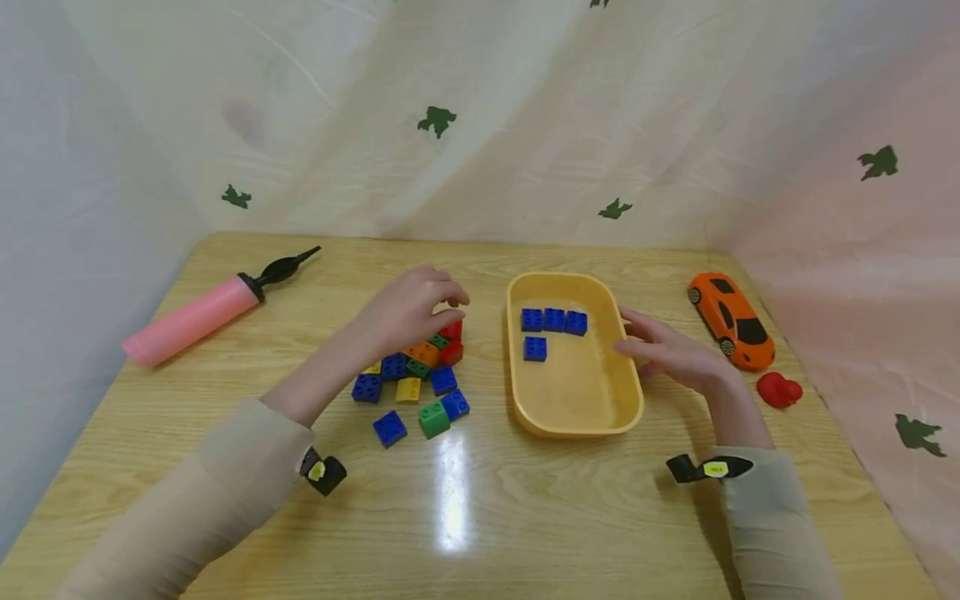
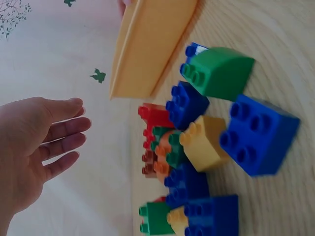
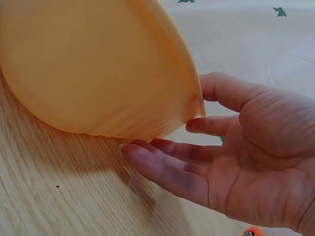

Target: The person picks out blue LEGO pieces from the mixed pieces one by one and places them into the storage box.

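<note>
Yellow plastic tub [image 1: 577,404] on the table [image 1: 540,517], four blue toy bricks [image 1: 554,320] inside, held at one side by the right grip [image 1: 671,352]; left grip [image 1: 411,307] empty, fingers loosely bent, raised near multicoloured toy bricks [image 1: 408,390] left of the tub.

Lt. wood-grain table [image 1: 570,517], w/ rounded far corners, fills the lower part of the head view; its grain shows up close in both wrist views, plus a tiny dk. speck [image 3: 57,186] in the right wrist one. Behind, a pale cream fabric backdrop [image 1: 480,183] hangs in soft folds, printed w/ dk.-green bird-like motifs [image 1: 437,121]. R. side panel [image 1: 847,275] looks pinkish, same motifs; L. side panel [image 1: 75,167] is plain, bluish-white. A branch print [image 2: 12,17] shows top L. in the left wrist view. Bright vert. glare [image 1: 452,500] on the tabletop, approx. mid.
</note>
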### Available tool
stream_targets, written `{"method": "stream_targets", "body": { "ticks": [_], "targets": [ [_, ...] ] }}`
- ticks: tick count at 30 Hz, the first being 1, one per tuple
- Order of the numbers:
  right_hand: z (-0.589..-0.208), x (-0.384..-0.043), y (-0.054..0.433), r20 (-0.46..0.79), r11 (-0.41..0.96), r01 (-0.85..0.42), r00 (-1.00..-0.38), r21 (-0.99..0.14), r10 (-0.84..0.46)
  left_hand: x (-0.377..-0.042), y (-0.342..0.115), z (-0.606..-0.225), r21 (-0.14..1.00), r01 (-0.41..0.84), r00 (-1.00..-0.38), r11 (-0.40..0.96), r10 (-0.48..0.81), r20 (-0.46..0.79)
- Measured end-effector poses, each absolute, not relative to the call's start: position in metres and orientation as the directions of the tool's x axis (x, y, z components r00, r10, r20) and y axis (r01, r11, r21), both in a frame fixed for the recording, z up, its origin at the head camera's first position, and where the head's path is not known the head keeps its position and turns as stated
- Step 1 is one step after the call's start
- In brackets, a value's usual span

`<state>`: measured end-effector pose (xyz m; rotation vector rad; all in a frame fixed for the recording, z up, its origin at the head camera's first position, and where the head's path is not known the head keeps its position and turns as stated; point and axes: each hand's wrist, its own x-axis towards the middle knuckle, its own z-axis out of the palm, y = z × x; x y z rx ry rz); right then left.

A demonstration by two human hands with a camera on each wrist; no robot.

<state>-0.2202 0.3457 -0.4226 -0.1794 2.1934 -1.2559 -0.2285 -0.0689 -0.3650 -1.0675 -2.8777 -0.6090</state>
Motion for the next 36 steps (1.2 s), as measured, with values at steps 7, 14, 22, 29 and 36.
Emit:
{"method": "stream_targets", "body": {
  "ticks": [7, 14, 22, 29, 36],
  "targets": [
    [-0.424, -0.22, 0.347, -0.43, 0.542, 0.172, -0.813, -0.822, -0.394, -0.218, -0.088, -0.375, 0.346, 0.646, -0.754, 0.68, 0.639, 0.153],
    [-0.425, -0.221, 0.348, -0.432, 0.542, 0.174, -0.811, -0.822, -0.394, -0.207, -0.095, -0.384, 0.353, 0.645, -0.753, 0.678, 0.644, 0.137],
    [-0.425, -0.221, 0.347, -0.423, 0.527, 0.17, -0.809, -0.833, -0.408, -0.195, -0.092, -0.4, 0.344, 0.641, -0.747, 0.686, 0.66, 0.075],
    [-0.423, -0.22, 0.345, -0.427, 0.525, 0.174, -0.807, -0.833, -0.409, -0.189, -0.087, -0.414, 0.301, 0.671, -0.719, 0.677, 0.694, 0.042],
    [-0.421, -0.221, 0.344, -0.421, 0.524, 0.167, -0.807, -0.835, -0.414, -0.187, -0.085, -0.419, 0.273, 0.655, -0.737, 0.705, 0.675, 0.024]
  ]
}}
